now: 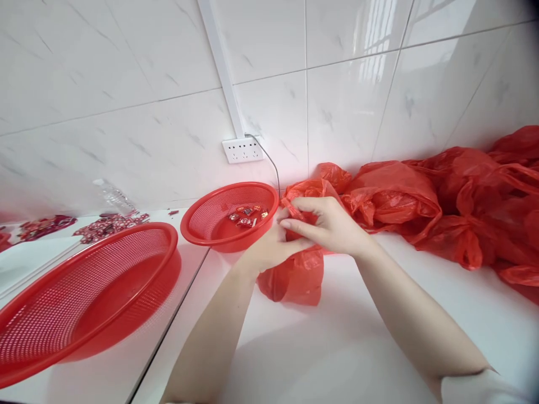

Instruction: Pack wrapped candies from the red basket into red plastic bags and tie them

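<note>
Both hands meet at the top of a red plastic bag (301, 280) on the white table. My left hand (275, 244) is closed around the bag's gathered neck, its fingertips partly hidden behind the plastic. From the right, my right hand (326, 224) pinches a twisted strip of the same bag between thumb and fingers. The lower part of the bag hangs below my hands, and its contents are hidden. Just left of the bag stands a small red plastic basket (206, 219) with several small wrapped packets (246, 217) inside.
A large red basket (164, 269) stands at the left. Behind it lie a pile of small red packets (107, 225) and a clear plastic bottle (113, 196). Several filled red bags (396, 191) are heaped along the wall at the right. A power socket (243, 150) has a cable.
</note>
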A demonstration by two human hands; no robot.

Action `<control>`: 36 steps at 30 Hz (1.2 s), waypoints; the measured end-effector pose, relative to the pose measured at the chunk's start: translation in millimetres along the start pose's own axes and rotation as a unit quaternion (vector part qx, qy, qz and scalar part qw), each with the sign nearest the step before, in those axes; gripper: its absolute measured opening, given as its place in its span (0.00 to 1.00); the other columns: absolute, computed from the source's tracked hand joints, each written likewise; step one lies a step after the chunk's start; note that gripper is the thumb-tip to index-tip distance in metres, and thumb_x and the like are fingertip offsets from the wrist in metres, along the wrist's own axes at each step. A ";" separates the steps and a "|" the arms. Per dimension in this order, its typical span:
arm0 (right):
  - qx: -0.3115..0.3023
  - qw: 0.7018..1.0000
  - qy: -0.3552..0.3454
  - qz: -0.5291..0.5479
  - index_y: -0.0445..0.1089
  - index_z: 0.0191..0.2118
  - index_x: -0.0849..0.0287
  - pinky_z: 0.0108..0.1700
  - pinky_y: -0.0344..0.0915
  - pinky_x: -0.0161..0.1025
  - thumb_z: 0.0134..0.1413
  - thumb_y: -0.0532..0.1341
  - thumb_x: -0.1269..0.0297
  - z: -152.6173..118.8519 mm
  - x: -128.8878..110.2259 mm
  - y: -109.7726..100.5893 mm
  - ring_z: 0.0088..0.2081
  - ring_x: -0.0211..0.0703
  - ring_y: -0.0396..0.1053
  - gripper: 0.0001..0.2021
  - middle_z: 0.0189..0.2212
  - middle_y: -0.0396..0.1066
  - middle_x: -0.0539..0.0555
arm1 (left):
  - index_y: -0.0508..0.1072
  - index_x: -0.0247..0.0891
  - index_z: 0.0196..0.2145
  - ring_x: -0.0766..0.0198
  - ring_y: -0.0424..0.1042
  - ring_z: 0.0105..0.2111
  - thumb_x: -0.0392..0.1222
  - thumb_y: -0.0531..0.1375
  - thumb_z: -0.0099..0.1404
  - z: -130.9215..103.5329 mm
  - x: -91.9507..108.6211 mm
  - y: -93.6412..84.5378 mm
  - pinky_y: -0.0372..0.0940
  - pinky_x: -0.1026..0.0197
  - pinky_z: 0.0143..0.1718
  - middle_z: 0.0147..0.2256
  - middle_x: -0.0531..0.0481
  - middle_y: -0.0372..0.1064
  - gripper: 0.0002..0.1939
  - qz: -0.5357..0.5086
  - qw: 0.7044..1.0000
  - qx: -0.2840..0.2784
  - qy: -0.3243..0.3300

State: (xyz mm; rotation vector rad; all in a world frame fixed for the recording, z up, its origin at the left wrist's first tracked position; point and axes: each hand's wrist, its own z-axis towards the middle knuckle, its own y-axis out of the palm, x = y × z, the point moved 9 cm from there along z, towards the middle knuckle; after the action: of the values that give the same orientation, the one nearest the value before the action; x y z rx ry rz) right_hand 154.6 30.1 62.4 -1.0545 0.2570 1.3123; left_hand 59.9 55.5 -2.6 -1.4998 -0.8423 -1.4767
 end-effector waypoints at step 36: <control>-0.167 0.980 0.090 0.052 0.58 0.59 0.50 0.42 0.68 0.42 0.49 0.64 0.67 -4.8 56.0 19.6 0.42 0.44 0.70 0.30 0.49 0.70 0.54 | 0.66 0.38 0.40 0.62 0.70 0.18 0.51 0.54 0.66 14.6 -18.8 -8.6 0.68 0.61 0.21 0.20 0.52 0.67 0.13 -0.126 0.989 -0.015 -0.073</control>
State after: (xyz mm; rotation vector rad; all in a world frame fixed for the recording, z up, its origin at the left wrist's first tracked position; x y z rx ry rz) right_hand 156.3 61.3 11.7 -1.4644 0.2346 1.3852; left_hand 56.9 74.1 -19.5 -1.5843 -1.1356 -1.5795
